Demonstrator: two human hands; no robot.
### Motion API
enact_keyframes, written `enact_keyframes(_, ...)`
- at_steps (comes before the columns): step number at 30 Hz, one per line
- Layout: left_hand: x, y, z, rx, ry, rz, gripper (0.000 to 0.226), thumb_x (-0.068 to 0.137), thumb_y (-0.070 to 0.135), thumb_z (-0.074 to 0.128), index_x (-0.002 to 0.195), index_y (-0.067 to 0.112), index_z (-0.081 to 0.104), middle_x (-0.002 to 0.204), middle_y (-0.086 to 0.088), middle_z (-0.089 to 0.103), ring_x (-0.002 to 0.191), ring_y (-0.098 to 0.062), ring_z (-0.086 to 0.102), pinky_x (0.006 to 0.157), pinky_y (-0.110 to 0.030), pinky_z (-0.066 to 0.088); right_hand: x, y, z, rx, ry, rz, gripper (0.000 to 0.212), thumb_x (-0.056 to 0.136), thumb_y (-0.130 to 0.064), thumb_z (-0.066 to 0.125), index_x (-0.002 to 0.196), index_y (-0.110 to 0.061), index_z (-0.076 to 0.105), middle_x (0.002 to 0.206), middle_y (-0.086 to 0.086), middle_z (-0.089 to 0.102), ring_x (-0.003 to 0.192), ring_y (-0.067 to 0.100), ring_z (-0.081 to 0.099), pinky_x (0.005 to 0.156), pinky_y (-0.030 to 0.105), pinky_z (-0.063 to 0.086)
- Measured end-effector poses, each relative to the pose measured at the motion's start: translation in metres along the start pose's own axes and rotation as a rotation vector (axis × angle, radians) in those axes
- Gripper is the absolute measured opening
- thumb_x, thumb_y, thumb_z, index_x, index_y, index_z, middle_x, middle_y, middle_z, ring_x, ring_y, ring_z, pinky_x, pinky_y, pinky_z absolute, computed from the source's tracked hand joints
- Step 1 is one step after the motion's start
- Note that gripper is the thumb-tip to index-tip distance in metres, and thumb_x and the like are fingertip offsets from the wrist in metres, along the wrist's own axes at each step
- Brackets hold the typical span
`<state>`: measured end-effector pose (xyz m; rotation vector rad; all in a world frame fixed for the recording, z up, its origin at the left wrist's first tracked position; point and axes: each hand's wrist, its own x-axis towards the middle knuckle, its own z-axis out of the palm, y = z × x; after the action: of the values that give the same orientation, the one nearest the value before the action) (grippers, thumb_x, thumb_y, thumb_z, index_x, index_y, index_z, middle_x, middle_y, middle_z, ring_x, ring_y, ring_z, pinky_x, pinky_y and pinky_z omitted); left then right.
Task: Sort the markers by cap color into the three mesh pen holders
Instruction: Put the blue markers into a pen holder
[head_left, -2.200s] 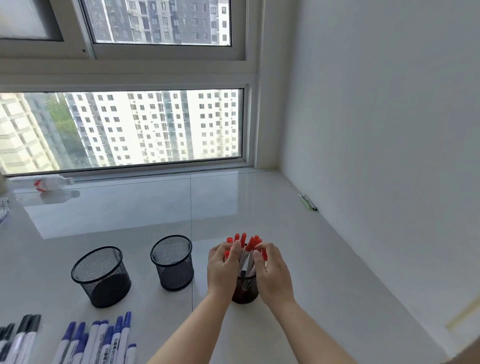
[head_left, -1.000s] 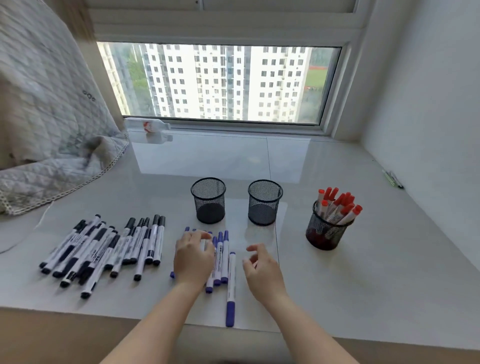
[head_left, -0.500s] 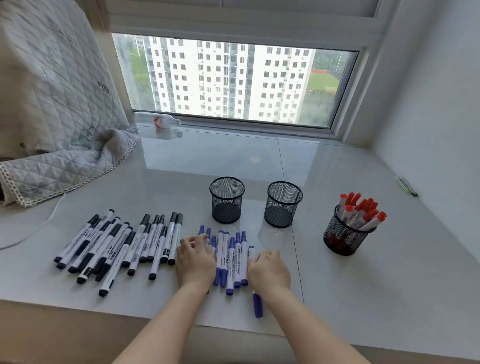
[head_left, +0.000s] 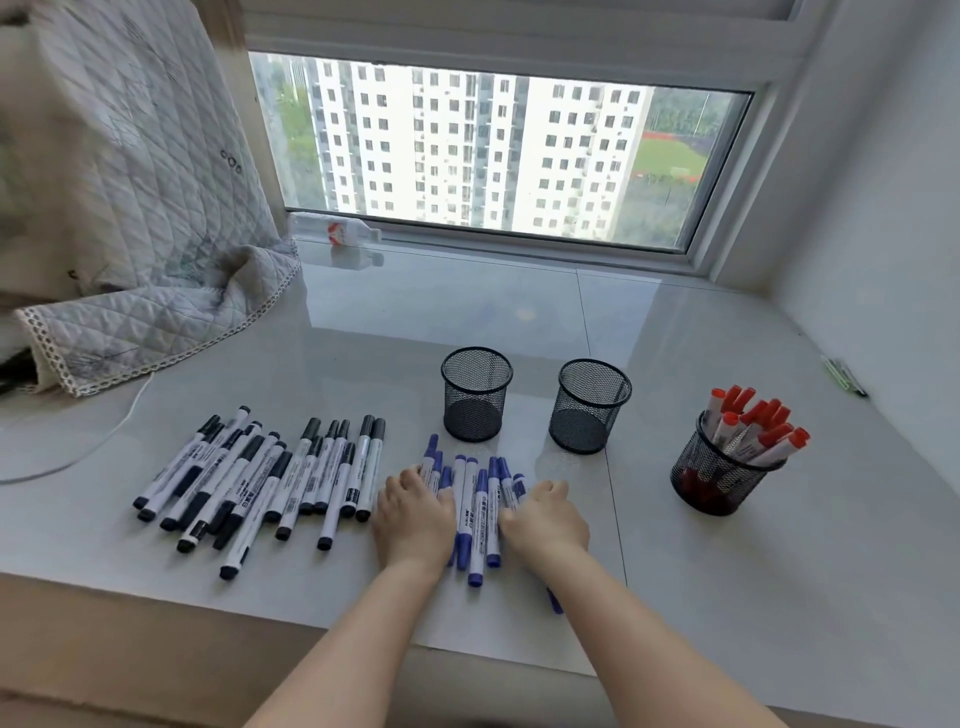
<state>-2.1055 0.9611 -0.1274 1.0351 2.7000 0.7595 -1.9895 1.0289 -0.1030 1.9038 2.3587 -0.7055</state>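
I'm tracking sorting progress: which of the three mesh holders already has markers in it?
The rightmost mesh holder, packed with red-capped markers. The left holder and middle holder stand empty.

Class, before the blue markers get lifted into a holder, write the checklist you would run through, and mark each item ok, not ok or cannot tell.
1. Blue markers gathered between both hands: ok, left hand and right hand flank them.
2. No stray blue marker: not ok, one lies by the right forearm.
3. Empty holder close by: ok, middle holder and left holder hold nothing.
4. Red markers already sorted: ok, in the right holder.
5. Black markers kept apart: ok.
6. Firm grip on the bundle: cannot tell.
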Motion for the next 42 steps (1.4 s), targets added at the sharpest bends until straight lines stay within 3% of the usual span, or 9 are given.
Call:
enact_keyframes(8, 0.005, 0.007, -0.013, 0.038, -0.144, -0.033, 0.035, 0.088, 0.027, 0.047, 0.111, 0.000, 0.047, 0.111, -0.015, 0.058, 0.100, -0.029, 0.055, 0.082, -0.033, 0.044, 0.000, 0.010, 0.000, 0.036, 0.062, -0.042, 0.036, 0.084, -0.025, 0.047, 0.111, -0.002, 0.049, 0.114, 0.012, 0.050, 0.097, 0.031, 0.056, 0.071, 0.029, 0.037)
enact_keyframes(14, 0.005, 0.011, -0.020, 0.073, -0.195, -0.036, 0.033, 0.085, 0.025, 0.049, 0.108, 0.002, 0.049, 0.106, -0.014, 0.060, 0.094, -0.027, 0.057, 0.076, -0.031, 0.045, -0.005, 0.029, -0.005, 0.152, 0.138, -0.078, 0.021, 0.077, -0.031, 0.055, 0.071, -0.015, 0.042, 0.072, 0.000, 0.047, 0.064, 0.021, 0.044, 0.050, 0.028, 0.029)
enact_keyframes(17, 0.006, 0.013, -0.023, 0.075, -0.213, -0.043, 0.034, 0.087, 0.028, 0.050, 0.109, 0.001, 0.049, 0.106, -0.014, 0.061, 0.095, -0.028, 0.058, 0.076, -0.030, 0.044, -0.005, 0.034, -0.011, 0.422, 0.092, -0.087, 0.020, 0.075, -0.024, 0.057, 0.067, -0.012, 0.043, 0.064, 0.000, 0.047, 0.056, 0.018, 0.044, 0.048, 0.027, 0.033)
enact_keyframes(21, 0.003, 0.012, -0.024, -0.021, -0.201, -0.068, 0.031, 0.091, 0.028, 0.044, 0.105, 0.001, 0.046, 0.099, -0.014, 0.059, 0.082, -0.026, 0.051, 0.069, -0.031, 0.041, 0.001, 0.036, -0.044, 0.747, 0.083, -0.158, 0.007, 0.081, -0.014, 0.058, 0.079, -0.009, 0.053, 0.064, 0.002, 0.059, 0.054, 0.013, 0.059, 0.048, 0.028, 0.045)
enact_keyframes(25, 0.004, 0.013, -0.029, -0.257, -0.118, -0.098, 0.018, 0.092, 0.021, 0.042, 0.096, 0.003, 0.039, 0.076, -0.008, 0.053, 0.070, -0.025, 0.054, 0.058, -0.032, 0.042, 0.022, 0.027, -0.101, 1.076, 0.137, -0.200, 0.018, 0.087, -0.018, 0.061, 0.072, -0.013, 0.052, 0.056, 0.002, 0.047, 0.042, 0.010, 0.042, 0.044, 0.023, 0.038)
enact_keyframes(29, 0.007, 0.029, -0.038, -0.357, -0.038, -0.009, 0.014, 0.094, 0.021, 0.041, 0.093, 0.008, 0.036, 0.072, -0.007, 0.056, 0.069, -0.024, 0.062, 0.055, -0.033, 0.047, 0.043, 0.013, -0.145, 1.194, 0.232, -0.289, 0.033, 0.090, -0.029, 0.058, 0.063, -0.016, 0.045, 0.055, 0.000, 0.039, 0.047, 0.012, 0.034, 0.049, 0.026, 0.030)
enact_keyframes(33, 0.012, 0.048, -0.045, -0.394, 0.048, 0.129, 0.016, 0.093, 0.026, 0.048, 0.095, 0.013, 0.040, 0.066, 0.003, 0.054, 0.060, -0.017, 0.055, 0.053, -0.029, 0.042, 0.062, 0.001, -0.165, 1.304, 0.373, -0.368, 0.023, 0.094, -0.027, 0.050, 0.072, -0.019, 0.052, 0.066, -0.002, 0.059, 0.060, 0.009, 0.056, 0.067, 0.027, 0.045)
enact_keyframes(37, 0.016, 0.060, -0.047, -0.421, 0.085, 0.184, 0.017, 0.090, 0.029, 0.053, 0.097, 0.015, 0.046, 0.065, 0.009, 0.055, 0.066, -0.021, 0.057, 0.058, -0.028, 0.042, 0.082, 0.007, -0.160, 1.261, 0.437, -0.376, 0.026, 0.094, -0.032, 0.049, 0.071, -0.025, 0.057, 0.081, 0.008, 0.067, 0.050, 0.011, 0.038, 0.057, 0.033, 0.035)
enact_keyframes(42, 0.021, 0.066, -0.041, -0.413, 0.087, 0.238, 0.017, 0.090, 0.031, 0.054, 0.092, 0.019, 0.042, 0.070, 0.004, 0.056, 0.063, -0.019, 0.055, 0.053, -0.026, 0.037, 0.104, 0.024, -0.133, 1.028, 0.421, -0.287, 0.020, 0.091, -0.041, 0.051, 0.077, -0.029, 0.059, 0.099, 0.004, 0.069, 0.063, 0.006, 0.047, 0.066, 0.028, 0.037)
